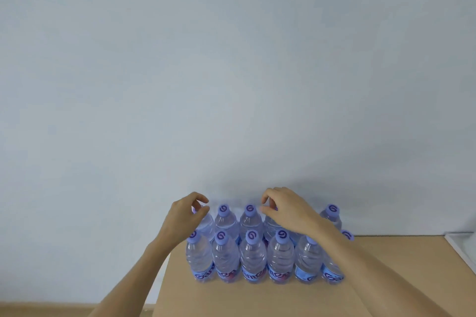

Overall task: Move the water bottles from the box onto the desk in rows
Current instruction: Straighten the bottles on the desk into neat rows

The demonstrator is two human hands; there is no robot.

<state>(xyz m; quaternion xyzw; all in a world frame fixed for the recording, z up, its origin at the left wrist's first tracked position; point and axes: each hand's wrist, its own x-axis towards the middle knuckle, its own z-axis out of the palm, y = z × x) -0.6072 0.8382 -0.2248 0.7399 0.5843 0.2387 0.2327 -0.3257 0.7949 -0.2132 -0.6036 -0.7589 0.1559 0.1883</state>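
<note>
Several clear water bottles (252, 257) with purple caps stand upright in two rows on the tan desk (386, 278), against the pale wall. My left hand (188, 216) pinches the cap of the back row's leftmost bottle (206, 225). My right hand (286, 207) pinches the cap of another back-row bottle (271, 228), the fourth from the left. My right forearm crosses over the bottles at the right end of the rows. The box is out of sight.
The desk's left edge runs down near the left forearm, with wood-tone floor (51, 309) below it. A white-framed object (461, 247) sits at the desk's far right corner. The pale blue wall (231, 72) fills the upper view.
</note>
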